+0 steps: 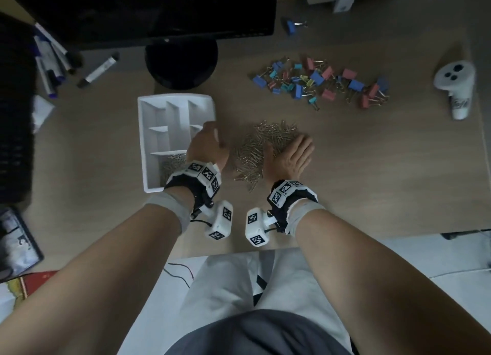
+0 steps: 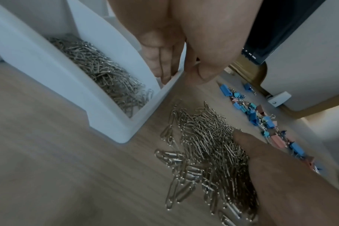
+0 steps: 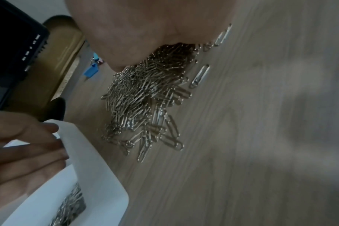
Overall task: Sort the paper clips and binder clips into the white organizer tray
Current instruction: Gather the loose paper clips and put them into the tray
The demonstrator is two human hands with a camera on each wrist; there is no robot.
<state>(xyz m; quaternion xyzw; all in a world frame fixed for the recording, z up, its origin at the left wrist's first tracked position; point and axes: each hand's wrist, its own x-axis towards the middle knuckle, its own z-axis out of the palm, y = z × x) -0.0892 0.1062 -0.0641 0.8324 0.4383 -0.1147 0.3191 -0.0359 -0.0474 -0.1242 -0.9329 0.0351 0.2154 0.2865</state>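
Observation:
The white organizer tray [image 1: 152, 147] stands left of centre on the wooden table, and its nearest compartment holds paper clips [image 1: 172, 166] [image 2: 106, 76]. My left hand [image 1: 210, 138] [image 2: 184, 76] holds the tray's right wall, fingers [image 2: 164, 61] inside and thumb outside. A loose pile of silver paper clips [image 1: 260, 147] [image 2: 207, 145] [image 3: 145, 94] lies just right of the tray. My right hand [image 1: 297, 147] [image 3: 145, 38] rests flat, fingers straight, on the pile's right side. Coloured binder clips [image 1: 321, 80] [image 2: 261, 119] are scattered farther back right.
A black monitor on a round stand [image 1: 182, 62] rises behind the tray. Markers [image 1: 98, 70] lie at the back left beside a dark keyboard [image 1: 13, 115]. A white controller [image 1: 455, 88] lies far right, and a lone blue binder clip [image 1: 292, 26] far back.

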